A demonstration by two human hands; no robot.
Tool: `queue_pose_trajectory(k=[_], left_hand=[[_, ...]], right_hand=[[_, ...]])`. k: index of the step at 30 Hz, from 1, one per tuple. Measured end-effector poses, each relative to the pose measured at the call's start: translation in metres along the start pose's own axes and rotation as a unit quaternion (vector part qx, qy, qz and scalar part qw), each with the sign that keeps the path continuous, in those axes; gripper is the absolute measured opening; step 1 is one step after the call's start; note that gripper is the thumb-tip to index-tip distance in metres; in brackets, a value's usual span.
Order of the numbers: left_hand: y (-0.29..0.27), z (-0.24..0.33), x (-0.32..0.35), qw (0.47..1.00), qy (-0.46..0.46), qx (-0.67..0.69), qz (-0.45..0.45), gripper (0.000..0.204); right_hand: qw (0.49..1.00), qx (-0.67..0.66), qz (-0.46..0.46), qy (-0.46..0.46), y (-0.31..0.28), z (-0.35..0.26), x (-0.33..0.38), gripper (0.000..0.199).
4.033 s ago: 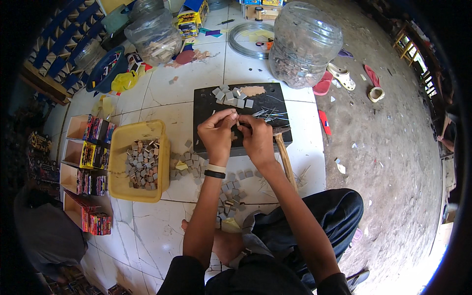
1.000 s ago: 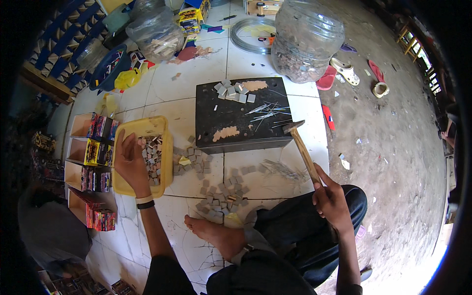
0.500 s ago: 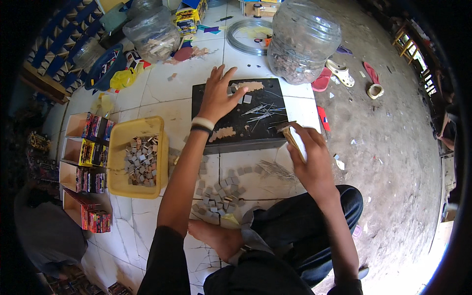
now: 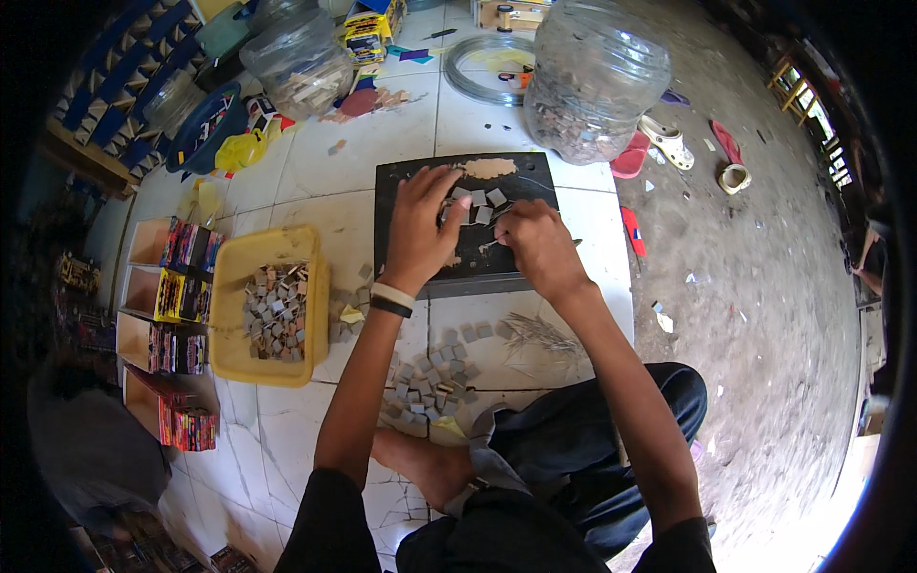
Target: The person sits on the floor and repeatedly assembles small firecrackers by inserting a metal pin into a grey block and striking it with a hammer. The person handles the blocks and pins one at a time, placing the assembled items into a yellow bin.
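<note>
My left hand [image 4: 420,224] rests over the left side of a black block [image 4: 449,283], fingers stretched out and thumb beside several small grey square pieces [image 4: 482,206]. Its palm seems to hold nothing. On the block's right side my right hand [image 4: 541,246] is closed in a pinch. Thin metal wire [image 4: 494,243] shows at its fingertips, close to the grey squares; the rest is hidden by the fingers. A tan rough patch [image 4: 489,168] marks the block's far edge. The dark tip of some tool [image 4: 577,242] shows just past my right hand.
Loose grey squares [image 4: 435,380] and a bundle of wires [image 4: 540,334] lie on the tiles nearer me. A yellow tub [image 4: 222,329] of small pieces and open boxes [image 4: 143,296] stand left. Beyond the block are a wire coil [image 4: 463,91] and a large clear plastic container [image 4: 597,72].
My right hand has let go of the white-and-tan handled tool and moved left and forward over the wires, pinching. My left hand has come lower; more grey squares show together on the block.
</note>
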State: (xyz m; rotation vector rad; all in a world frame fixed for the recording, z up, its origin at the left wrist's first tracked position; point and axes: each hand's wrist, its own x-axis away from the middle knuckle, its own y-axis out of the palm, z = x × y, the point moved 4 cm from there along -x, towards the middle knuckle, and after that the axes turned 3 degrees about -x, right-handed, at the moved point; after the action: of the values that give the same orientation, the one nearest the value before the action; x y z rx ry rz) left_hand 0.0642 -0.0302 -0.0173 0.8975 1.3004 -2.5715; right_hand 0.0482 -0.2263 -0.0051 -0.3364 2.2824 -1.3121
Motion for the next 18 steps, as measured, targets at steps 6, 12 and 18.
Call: queue_pose_trajectory(k=[6, 12, 18], left_hand=[[-0.015, 0.004, 0.011, 1.000, -0.020, 0.018, -0.009, 0.032], [-0.021, 0.008, 0.008, 0.997, -0.040, 0.054, 0.032, 0.033], [-0.015, 0.028, 0.023, 0.979, -0.139, 0.147, 0.011, 0.028]], right_hand=[[0.987, -0.119, 0.109, -0.014, -0.013, -0.002, 0.001, 0.021], [0.945, -0.278, 0.155, 0.079, -0.016, 0.019, 0.003, 0.010], [0.913, -0.372, 0.075, 0.150, -0.014, 0.047, -0.002, 0.009]])
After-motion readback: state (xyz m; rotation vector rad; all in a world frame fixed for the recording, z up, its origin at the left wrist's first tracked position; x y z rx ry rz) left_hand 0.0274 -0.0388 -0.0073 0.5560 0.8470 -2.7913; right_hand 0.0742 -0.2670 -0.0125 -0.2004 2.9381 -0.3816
